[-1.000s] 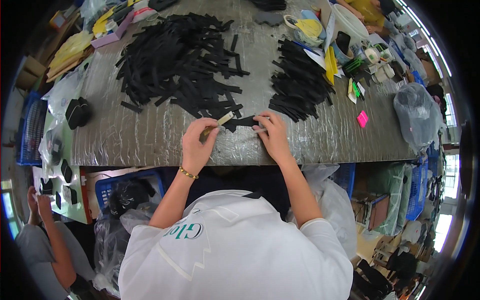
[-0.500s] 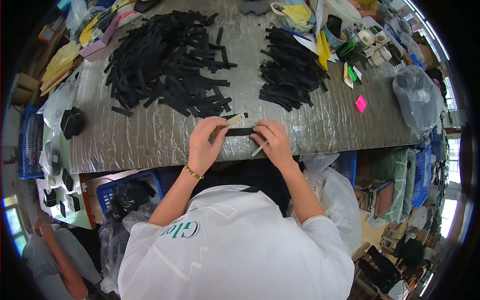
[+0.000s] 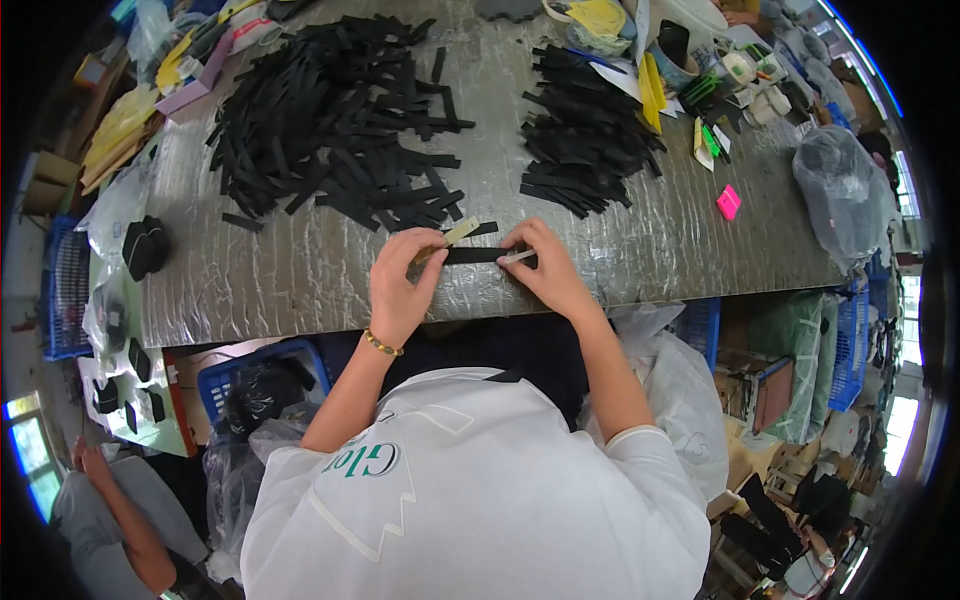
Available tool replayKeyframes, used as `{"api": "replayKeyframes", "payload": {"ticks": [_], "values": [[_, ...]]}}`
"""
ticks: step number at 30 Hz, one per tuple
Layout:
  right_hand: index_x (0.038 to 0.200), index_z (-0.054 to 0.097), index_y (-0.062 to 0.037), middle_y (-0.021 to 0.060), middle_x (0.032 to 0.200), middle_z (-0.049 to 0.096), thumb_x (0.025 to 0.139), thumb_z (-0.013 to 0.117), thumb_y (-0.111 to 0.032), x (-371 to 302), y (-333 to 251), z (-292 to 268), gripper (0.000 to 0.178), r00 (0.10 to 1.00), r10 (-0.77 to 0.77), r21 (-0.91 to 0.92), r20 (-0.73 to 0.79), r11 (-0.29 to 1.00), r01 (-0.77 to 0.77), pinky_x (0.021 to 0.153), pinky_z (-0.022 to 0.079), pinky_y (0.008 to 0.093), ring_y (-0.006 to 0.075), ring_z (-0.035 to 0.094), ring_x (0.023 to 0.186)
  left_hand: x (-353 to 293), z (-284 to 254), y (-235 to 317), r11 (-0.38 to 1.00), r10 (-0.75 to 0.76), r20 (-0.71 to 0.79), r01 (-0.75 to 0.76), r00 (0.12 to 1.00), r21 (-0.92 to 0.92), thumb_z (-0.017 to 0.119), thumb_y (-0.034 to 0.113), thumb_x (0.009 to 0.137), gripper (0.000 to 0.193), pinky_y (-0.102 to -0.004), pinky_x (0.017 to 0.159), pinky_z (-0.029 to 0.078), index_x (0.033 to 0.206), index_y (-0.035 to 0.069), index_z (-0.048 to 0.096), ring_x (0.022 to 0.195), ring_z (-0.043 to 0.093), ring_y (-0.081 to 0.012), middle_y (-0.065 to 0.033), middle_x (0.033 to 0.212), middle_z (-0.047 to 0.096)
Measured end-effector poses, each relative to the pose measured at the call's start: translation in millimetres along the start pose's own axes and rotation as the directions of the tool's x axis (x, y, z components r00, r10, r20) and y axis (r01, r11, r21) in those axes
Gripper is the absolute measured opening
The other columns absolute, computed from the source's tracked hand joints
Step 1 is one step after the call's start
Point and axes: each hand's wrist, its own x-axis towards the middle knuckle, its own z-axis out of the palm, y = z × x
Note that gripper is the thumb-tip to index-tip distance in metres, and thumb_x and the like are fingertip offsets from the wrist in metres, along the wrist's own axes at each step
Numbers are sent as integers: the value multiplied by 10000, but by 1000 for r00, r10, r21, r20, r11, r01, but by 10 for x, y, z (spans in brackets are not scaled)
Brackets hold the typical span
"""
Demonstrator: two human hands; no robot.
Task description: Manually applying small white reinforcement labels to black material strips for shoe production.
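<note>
A short black strip (image 3: 473,256) is stretched level between my hands, just above the near part of the table. My left hand (image 3: 403,275) pinches its left end, and a pale yellow flat piece, like a small ruler, (image 3: 462,231) juts from the same fingers. At the other end, the fingers of my right hand (image 3: 548,268) are closed around a thin whitish stick (image 3: 518,257), whose tip meets the strip. Just beyond lies another black strip (image 3: 484,229). Larger heaps of similar strips rest farther off, one at the left (image 3: 310,125) and one at the right (image 3: 580,130).
A shiny film-covered table (image 3: 250,290) spans the front. Toward its far right are a pink pad (image 3: 728,203), green pens (image 3: 709,139) and a filled clear bag (image 3: 842,190). Blue baskets (image 3: 215,385) stand below the edge. At the lower left sits another person (image 3: 120,510).
My right hand has shifted slightly up and away from me. The whitish stick has swung from pointing down-left to nearly level, its tip now at the strip. The left hand moved slightly left.
</note>
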Motion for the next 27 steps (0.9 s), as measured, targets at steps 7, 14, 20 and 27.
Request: {"api": "replayKeyframes", "payload": {"ticks": [7, 14, 20, 27], "values": [[987, 646, -16, 91, 1027, 596, 817, 748, -104, -177, -106, -104, 217, 998, -56, -63, 42, 996, 59, 825, 467, 357, 278, 598, 957, -59, -50, 41, 997, 64, 48, -66, 997, 46, 711, -25, 825, 155, -361, 813, 532, 968, 25, 675, 939, 663, -290, -98, 1005, 702], [1000, 655, -16, 111, 1017, 589, 819, 758, -137, -340, -150, 52, 242, 998, 7, -63, -70, 998, -12, 841, 467, 383, 311, 593, 971, -166, 130, -76, 967, 174, 370, -229, 913, 109, 698, 23, 829, 135, -402, 827, 522, 962, 30, 680, 946, 631, -306, -86, 1002, 678], [1017, 668, -10, 128, 990, 593, 828, 780, -149, -466, -164, 298, 260, 945, 6, -258, -328, 961, -96, 789, 485, 395, 331, 607, 912, -219, 204, -92, 972, 172, 370, -218, 913, 86, 690, 12, 815, 141, -399, 827, 526, 954, 26, 701, 965, 631, -300, -83, 1011, 678], [984, 676, 5, 121, 937, 604, 860, 758, -76, -532, -196, 500, 169, 883, 76, -176, -464, 969, -175, 698, 493, 368, 299, 619, 800, -280, 290, -95, 964, 183, 319, -233, 930, 126, 682, -19, 793, 216, -395, 820, 538, 996, 39, 726, 952, 640, -303, -91, 1013, 682]]}}
